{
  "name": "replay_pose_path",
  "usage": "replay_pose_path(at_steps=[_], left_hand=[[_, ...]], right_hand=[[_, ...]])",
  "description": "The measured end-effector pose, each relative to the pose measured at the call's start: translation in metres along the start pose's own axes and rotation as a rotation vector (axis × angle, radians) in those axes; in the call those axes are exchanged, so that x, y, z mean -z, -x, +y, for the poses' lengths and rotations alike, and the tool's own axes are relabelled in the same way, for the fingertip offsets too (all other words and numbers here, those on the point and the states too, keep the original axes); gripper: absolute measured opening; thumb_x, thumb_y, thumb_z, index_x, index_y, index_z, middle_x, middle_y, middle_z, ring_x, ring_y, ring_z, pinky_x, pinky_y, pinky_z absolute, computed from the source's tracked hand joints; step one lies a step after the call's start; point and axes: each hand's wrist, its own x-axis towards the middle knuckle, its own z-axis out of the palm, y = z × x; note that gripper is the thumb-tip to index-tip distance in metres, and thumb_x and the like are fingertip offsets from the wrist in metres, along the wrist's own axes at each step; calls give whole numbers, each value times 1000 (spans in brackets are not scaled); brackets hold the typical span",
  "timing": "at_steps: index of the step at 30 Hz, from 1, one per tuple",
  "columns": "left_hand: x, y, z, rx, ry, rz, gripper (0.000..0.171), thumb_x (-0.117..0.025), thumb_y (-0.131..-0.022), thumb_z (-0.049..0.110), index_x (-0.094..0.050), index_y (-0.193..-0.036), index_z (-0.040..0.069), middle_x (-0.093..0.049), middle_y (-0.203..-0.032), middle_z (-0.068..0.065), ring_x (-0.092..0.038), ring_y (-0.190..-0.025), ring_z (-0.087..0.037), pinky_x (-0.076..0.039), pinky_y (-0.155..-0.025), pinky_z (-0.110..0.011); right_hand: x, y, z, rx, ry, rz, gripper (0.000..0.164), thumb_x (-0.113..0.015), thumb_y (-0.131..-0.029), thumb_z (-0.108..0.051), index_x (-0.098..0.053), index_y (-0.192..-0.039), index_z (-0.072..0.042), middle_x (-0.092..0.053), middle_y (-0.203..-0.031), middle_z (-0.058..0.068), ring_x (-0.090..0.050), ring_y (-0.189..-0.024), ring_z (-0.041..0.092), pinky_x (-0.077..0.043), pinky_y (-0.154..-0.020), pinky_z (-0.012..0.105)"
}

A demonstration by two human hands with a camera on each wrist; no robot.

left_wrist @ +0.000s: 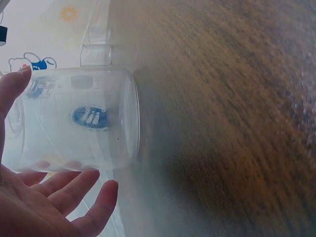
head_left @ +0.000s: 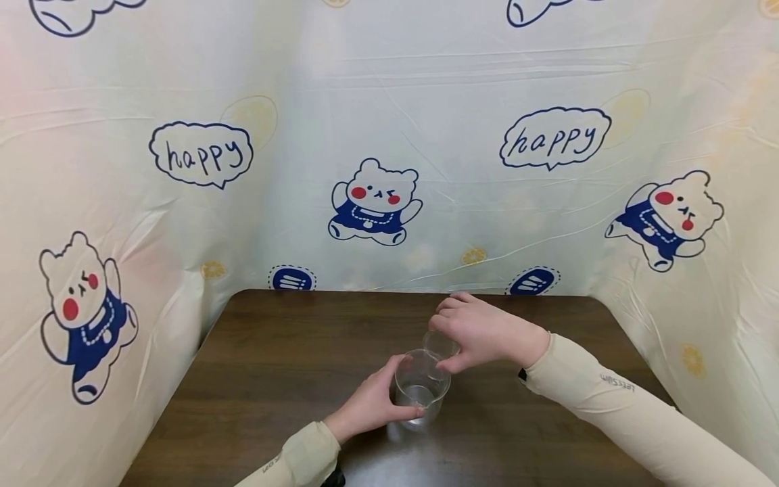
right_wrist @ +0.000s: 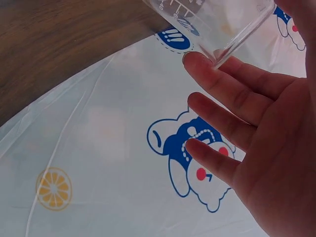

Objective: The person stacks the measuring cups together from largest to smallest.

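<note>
A large clear beaker stands on the brown table, its printed marks showing in the left wrist view. My left hand holds it from the left, thumb on the near side and fingers around the far side. Just behind its rim, my right hand grips a smaller clear beaker between thumb and fingers. White graduations mark this small beaker in the right wrist view, where it looks raised off the table. Whether either beaker contains liquid, I cannot tell.
Two small clear vessels, one nearer, stand beyond the large beaker in the left wrist view; the head view does not show them. The dark wood table ends at a pale printed curtain behind and on both sides.
</note>
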Motion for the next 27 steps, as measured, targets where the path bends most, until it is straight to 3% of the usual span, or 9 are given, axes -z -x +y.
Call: replay_pose_path(at_steps=[27], left_hand=[[0, 2, 2, -7, -3, 9, 89, -86, -81, 53, -43, -151, 18, -57, -145, -6, -60, -123, -25, -50, -99, -48]], right_hand=[[-23, -12, -11, 80, 24, -14, 46, -77, -86, -55, -72, -107, -14, -75, -102, -4, -64, -106, 20, -46, -104, 48]])
